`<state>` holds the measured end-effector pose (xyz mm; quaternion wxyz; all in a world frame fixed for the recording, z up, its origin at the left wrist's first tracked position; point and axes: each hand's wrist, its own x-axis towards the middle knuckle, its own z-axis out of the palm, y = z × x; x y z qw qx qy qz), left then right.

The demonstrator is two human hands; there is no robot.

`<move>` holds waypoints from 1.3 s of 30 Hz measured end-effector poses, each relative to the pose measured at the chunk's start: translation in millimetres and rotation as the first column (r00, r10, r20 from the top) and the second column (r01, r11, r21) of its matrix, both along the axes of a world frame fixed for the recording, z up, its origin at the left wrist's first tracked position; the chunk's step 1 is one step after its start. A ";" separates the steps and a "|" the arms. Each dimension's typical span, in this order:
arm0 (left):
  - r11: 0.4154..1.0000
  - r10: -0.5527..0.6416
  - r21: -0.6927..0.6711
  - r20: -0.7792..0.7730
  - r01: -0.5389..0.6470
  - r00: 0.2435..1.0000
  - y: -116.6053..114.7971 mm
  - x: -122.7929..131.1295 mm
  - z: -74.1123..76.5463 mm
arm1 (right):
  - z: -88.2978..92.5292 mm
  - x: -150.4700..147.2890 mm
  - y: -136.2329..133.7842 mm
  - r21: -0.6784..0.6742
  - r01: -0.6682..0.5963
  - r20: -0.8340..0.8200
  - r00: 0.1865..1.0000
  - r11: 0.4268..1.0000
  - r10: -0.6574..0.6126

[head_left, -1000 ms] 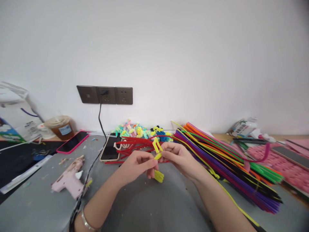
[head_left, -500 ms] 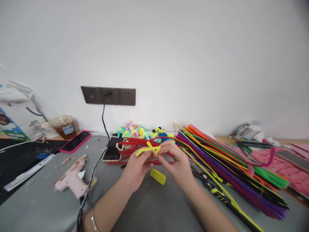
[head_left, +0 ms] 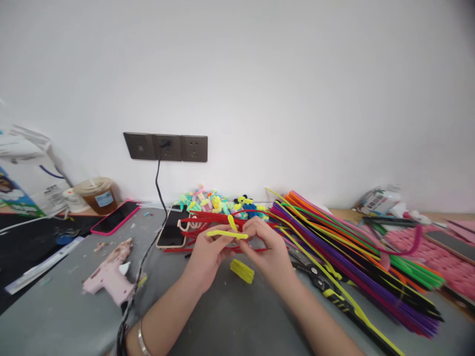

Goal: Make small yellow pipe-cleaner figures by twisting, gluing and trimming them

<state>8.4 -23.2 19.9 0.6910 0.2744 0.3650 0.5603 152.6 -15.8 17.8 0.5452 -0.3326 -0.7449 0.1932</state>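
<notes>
Between both hands is a bent yellow pipe cleaner [head_left: 222, 233], with one stretch lying toward the left and a short end sticking up. My left hand [head_left: 208, 254] pinches it between thumb and fingers. My right hand [head_left: 264, 241] grips its right end, fingertips pressed together; the exact hold there is partly hidden. Below the hands, on the grey table mat [head_left: 230, 316], lies a small folded bundle of yellow pipe cleaner [head_left: 242, 271]. Red pipe cleaners [head_left: 208, 216] lie behind the hands.
On the right spreads a bundle of coloured pipe cleaners [head_left: 341, 257], with black-and-yellow pliers [head_left: 322, 282] beside it. A pink glue gun [head_left: 111, 277] and its cable [head_left: 143, 262] lie left. Phones [head_left: 172, 230], small fuzzy figures [head_left: 211, 201] and a drink cup [head_left: 97, 194] stand farther back.
The yellow pipe cleaner has turned in the fingers: its long stretch now reaches farther right and the upright end leans differently. Both hands stay in nearly the same place.
</notes>
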 end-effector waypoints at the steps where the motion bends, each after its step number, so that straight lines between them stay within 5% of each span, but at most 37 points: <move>1: 1.000 -0.001 0.015 -0.014 0.001 1.000 0.0 -0.3 0.8 | -0.7 0.4 -0.4 -0.011 0.002 0.011 1.000 1.000 -0.002; 15: 0.998 -0.038 -0.044 0.039 0.040 0.999 3.2 -2.5 0.7 | 6.4 9.9 -0.2 -0.269 -0.218 -0.208 0.964 0.938 0.165; 25: 0.998 -0.046 -0.042 0.121 0.051 0.992 3.7 -1.1 -1.0 | 13.9 28.4 3.4 -0.322 -0.186 -0.076 0.982 0.928 0.170; 30: 0.997 -0.047 0.059 -0.014 0.048 0.999 3.1 -1.7 -1.6 | 14.7 28.5 3.1 -0.305 -0.193 -0.085 0.981 0.932 0.176; 39: 0.952 -0.211 0.146 -0.325 0.270 0.922 0.1 -5.4 3.9 | 13.0 30.9 5.3 -0.337 -0.244 -0.059 0.969 0.909 0.238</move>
